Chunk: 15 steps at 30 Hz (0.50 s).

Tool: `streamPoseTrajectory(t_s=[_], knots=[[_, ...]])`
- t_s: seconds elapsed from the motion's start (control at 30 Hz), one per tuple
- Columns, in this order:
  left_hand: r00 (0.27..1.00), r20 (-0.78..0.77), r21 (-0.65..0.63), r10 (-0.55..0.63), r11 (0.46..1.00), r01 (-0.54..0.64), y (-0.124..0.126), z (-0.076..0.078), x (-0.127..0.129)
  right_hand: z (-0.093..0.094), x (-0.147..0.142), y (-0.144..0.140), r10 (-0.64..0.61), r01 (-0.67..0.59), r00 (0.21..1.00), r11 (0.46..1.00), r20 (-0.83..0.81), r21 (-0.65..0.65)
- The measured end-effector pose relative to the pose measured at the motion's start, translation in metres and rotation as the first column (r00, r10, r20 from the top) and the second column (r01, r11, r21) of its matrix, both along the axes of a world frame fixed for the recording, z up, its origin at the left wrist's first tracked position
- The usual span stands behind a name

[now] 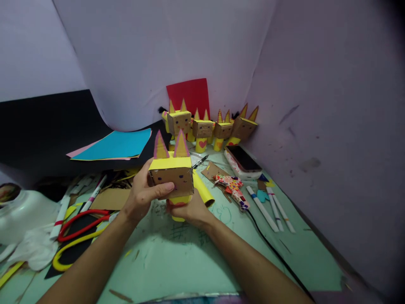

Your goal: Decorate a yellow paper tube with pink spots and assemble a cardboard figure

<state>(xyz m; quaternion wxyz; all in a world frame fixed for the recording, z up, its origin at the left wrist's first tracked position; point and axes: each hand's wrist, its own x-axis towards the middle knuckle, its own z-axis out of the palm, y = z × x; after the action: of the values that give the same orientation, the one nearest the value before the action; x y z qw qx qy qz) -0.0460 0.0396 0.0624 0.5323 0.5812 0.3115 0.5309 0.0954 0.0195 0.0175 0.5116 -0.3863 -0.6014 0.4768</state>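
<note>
Both hands are closed around one cardboard cat figure (172,175), held upright over the table. Its box head has a yellow top, two pointed ears edged in pink and a small drawn face. My left hand (144,194) grips the left side of the head, with the thumb across the lower front. Lower down, my right hand (194,210) holds the yellow body from the right; most of those fingers are hidden behind it. Just behind my right hand lies a yellow paper tube (204,190).
Several similar cat figures (202,128) stand at the back before a red sheet (191,95). A patterned glue gun (232,190) trails a black cord. Markers (262,209) and a phone (243,158) lie right. Red-and-yellow-handled scissors (84,226) and coloured sheets (114,144) are left.
</note>
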Motion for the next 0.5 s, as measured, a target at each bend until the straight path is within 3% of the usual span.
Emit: streamPoseTrajectory(t_s=[0.1, 0.23, 0.33, 0.5], knots=[[0.999, -0.037, 0.035, 0.001, 0.999, 0.001, 0.005, -0.004, -0.003, 0.003, 0.001, 0.001, -0.007, 0.003, 0.998, 0.998, -0.063, -0.07], [0.997, -0.076, -0.021, 0.019, 1.0, -0.021, 0.012, -0.006, -0.004, 0.007, -0.002, 0.0, -0.024, 0.007, 0.995, 0.986, -0.098, -0.165], [0.995, -0.041, -0.003, 0.089, 0.996, -0.089, 0.015, 0.001, 0.003, 0.01, -0.006, 0.0, -0.008, -0.022, 0.991, 0.976, -0.135, -0.218], [0.998, -0.049, 0.005, 0.051, 0.999, -0.051, 0.013, 0.017, 0.019, 0.014, -0.005, 0.0, 0.003, -0.05, 0.981, 0.97, -0.195, -0.236]])
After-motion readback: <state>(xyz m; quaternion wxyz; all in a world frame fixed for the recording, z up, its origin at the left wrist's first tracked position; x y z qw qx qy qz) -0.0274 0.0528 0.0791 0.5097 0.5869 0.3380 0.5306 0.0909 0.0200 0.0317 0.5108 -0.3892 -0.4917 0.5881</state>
